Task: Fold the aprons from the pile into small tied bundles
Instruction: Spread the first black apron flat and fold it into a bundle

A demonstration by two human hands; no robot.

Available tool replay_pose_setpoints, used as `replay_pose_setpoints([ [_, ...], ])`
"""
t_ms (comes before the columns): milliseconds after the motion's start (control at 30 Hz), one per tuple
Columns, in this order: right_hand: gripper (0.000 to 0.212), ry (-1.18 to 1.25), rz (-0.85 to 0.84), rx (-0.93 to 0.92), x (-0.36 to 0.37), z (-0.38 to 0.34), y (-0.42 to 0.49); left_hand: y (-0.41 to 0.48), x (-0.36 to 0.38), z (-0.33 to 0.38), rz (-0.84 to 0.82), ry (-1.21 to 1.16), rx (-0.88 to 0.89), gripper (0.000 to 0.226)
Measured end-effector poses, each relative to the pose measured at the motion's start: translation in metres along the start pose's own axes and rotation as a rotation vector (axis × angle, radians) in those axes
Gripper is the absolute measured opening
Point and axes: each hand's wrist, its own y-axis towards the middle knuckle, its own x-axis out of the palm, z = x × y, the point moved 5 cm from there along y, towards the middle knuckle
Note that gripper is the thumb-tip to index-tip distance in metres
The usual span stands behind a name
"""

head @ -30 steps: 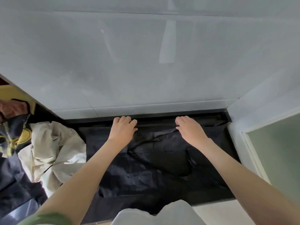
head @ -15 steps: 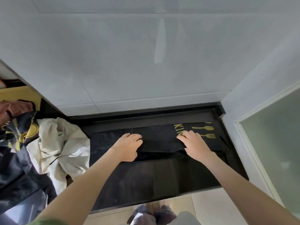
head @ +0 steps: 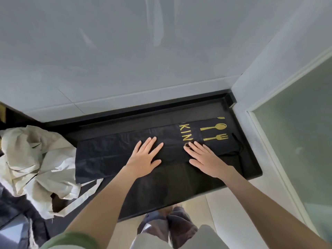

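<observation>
The black apron point(head: 116, 155) lies on the black counter point(head: 248, 168) as a long folded band, running from left to right, its near edge a straight fold. Gold lettering point(head: 184, 134), a gold spoon point(head: 213, 127) and a gold fork point(head: 215, 137) show on its right end, and a thin black strap point(head: 239, 147) trails off that end along the counter.

Your left hand point(head: 143, 159) rests flat on the middle of the band, palm down, fingers straight and slightly spread, thumb out to the right; it grasps nothing. Your right hand point(head: 204, 159) lies flat just beside it, apart from it, fingers likewise straight and spread, the fingertips covering the lowest gold letter; it too presses the cloth without gripping it.

To the left, a crumpled cream apron point(head: 36, 159) sits in a heap touching the left end of the black band, with one cream strap point(head: 86, 194) running out under the band's near corner. Darker fabric point(head: 16, 209) lies below and beside the heap; what it is cannot be told.

Behind the counter rises a white tiled wall point(head: 125, 69). At the right stands a white frame with a frosted glass panel point(head: 296, 144). A green sleeve point(head: 71, 239) shows at the lower edge, and your feet point(head: 170, 225) appear on the pale floor below the counter's front edge.
</observation>
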Motion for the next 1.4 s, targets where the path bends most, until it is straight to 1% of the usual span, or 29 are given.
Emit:
replay_pose_setpoints([
  [67, 0.084, -0.001, 0.038, 0.068, 0.005, 0.011, -0.006, -0.002, 0.008, -0.005, -0.068, -0.015, -0.016, 0.072],
  [100, 0.079, -0.017, 0.074, 0.122, 0.005, 0.020, -0.010, -0.001, 0.009, -0.005, -0.089, -0.026, -0.015, 0.069],
  [167, 0.065, -0.022, 0.090, 0.254, 0.006, 0.040, -0.017, 0.002, 0.002, -0.001, -0.059, -0.025, -0.015, 0.066],
  [200, 0.067, 0.011, 0.075, 0.289, 0.007, 0.046, -0.019, 0.004, -0.003, 0.003, -0.037, -0.019, -0.022, 0.069],
  [267, 0.075, 0.117, 0.028, 0.261, 0.005, 0.050, -0.019, 0.008, -0.013, 0.014, 0.003, -0.002, -0.036, 0.075],
  [333, 0.077, 0.222, 0.032, 0.219, -0.001, 0.052, -0.018, 0.016, -0.019, 0.030, 0.017, 0.008, 0.011, 0.082],
  [367, 0.077, 0.259, 0.075, 0.224, -0.005, 0.055, -0.019, 0.021, -0.020, 0.043, 0.010, 0.024, 0.066, 0.084],
  [400, 0.079, 0.262, 0.153, 0.253, -0.010, 0.059, -0.020, 0.027, -0.021, 0.056, -0.004, 0.047, 0.126, 0.084],
  [467, 0.085, 0.179, 0.335, 0.389, -0.018, 0.072, -0.026, 0.039, -0.017, 0.083, -0.032, 0.087, 0.227, 0.081],
  [500, 0.090, 0.154, 0.401, 0.485, -0.021, 0.078, -0.029, 0.045, -0.014, 0.094, -0.030, 0.098, 0.261, 0.077],
  [533, 0.096, 0.180, 0.442, 0.586, -0.020, 0.085, -0.032, 0.050, -0.012, 0.103, -0.024, 0.102, 0.274, 0.072],
  [600, 0.102, 0.357, 0.467, 0.762, -0.014, 0.100, -0.037, 0.062, -0.006, 0.110, -0.052, 0.082, 0.241, 0.063],
  [667, 0.092, 0.547, 0.491, 0.826, -0.009, 0.111, -0.038, 0.071, -0.002, 0.109, -0.097, 0.064, 0.204, 0.062],
  [733, 0.076, 0.692, 0.564, 0.794, -0.008, 0.117, -0.040, 0.080, -0.006, 0.108, -0.107, -0.033, 0.155, 0.058],
  [800, 0.070, 0.820, 0.617, 0.769, -0.007, 0.119, -0.044, 0.085, -0.018, 0.102, -0.063, -0.323, 0.042, 0.046],
  [833, 0.072, 0.867, 0.627, 0.752, -0.007, 0.117, -0.045, 0.086, -0.027, 0.096, -0.016, -0.456, -0.022, 0.038],
  [867, 0.076, 0.874, 0.623, 0.735, -0.006, 0.113, -0.046, 0.087, -0.038, 0.091, 0.035, -0.543, -0.090, 0.033],
  [900, 0.081, 0.808, 0.623, 0.720, -0.005, 0.108, -0.047, 0.088, -0.046, 0.085, 0.078, -0.607, -0.155, 0.031],
  [933, 0.083, 0.679, 0.626, 0.711, -0.005, 0.104, -0.049, 0.091, -0.053, 0.080, 0.104, -0.650, -0.211, 0.032],
  [1000, 0.080, 0.412, 0.668, 0.693, -0.007, 0.095, -0.052, 0.094, -0.062, 0.074, 0.104, -0.709, -0.302, 0.036],
  [1067, 0.075, 0.306, 0.679, 0.664, -0.013, 0.087, -0.051, 0.097, -0.066, 0.071, 0.076, -0.754, -0.341, 0.038],
  [1100, 0.072, 0.277, 0.629, 0.634, -0.014, 0.084, -0.046, 0.098, -0.067, 0.070, 0.071, -0.772, -0.344, 0.038],
  [1167, 0.068, 0.216, 0.460, 0.570, -0.012, 0.077, -0.035, 0.098, -0.071, 0.069, 0.080, -0.782, -0.316, 0.038],
  [1233, 0.055, 0.183, 0.372, 0.520, -0.010, 0.072, -0.028, 0.097, -0.074, 0.070, 0.096, -0.748, -0.265, 0.038],
  [1333, 0.026, 0.210, 0.348, 0.446, -0.012, 0.063, -0.023, 0.095, -0.077, 0.073, 0.108, -0.676, -0.214, 0.040],
  [1400, 0.018, 0.264, 0.353, 0.444, -0.012, 0.058, -0.021, 0.095, -0.078, 0.073, 0.117, -0.675, -0.214, 0.041],
])
